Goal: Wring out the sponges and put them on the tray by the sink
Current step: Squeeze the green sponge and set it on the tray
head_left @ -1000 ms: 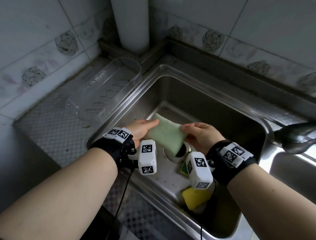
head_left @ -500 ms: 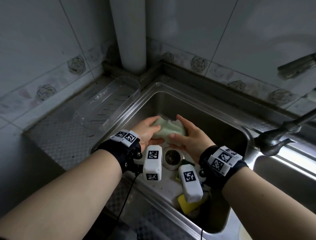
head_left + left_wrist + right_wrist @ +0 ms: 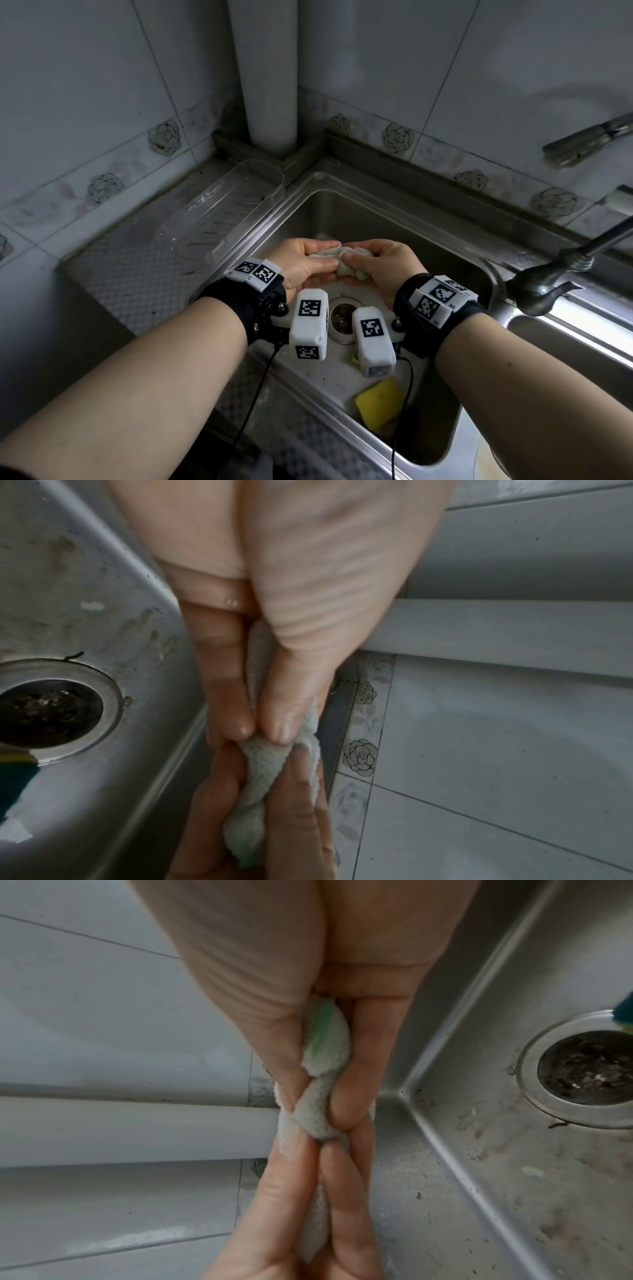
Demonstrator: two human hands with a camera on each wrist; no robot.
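Note:
A pale green sponge [image 3: 342, 261] is twisted into a rope over the sink basin [image 3: 394, 219]. My left hand [image 3: 301, 263] grips its left end and my right hand [image 3: 380, 265] grips its right end. In the left wrist view the twisted sponge [image 3: 263, 761] runs from my left fingers into the right hand below. The right wrist view shows the same sponge [image 3: 316, 1110] with a green edge near my palm. A yellow sponge [image 3: 378, 401] lies on the sink floor near the front wall. The clear plastic tray [image 3: 222, 212] stands on the counter left of the sink.
The drain strainer [image 3: 342, 317] sits below my hands. A tap spout [image 3: 548, 281] reaches in from the right. A white pipe [image 3: 270, 75] runs up the tiled corner behind the tray. A second green-and-yellow sponge edge [image 3: 356, 358] peeks out beside the right wrist camera.
The flat green sponge has been bunched up and twisted between both hands. My hands came together and rose a little above the drain.

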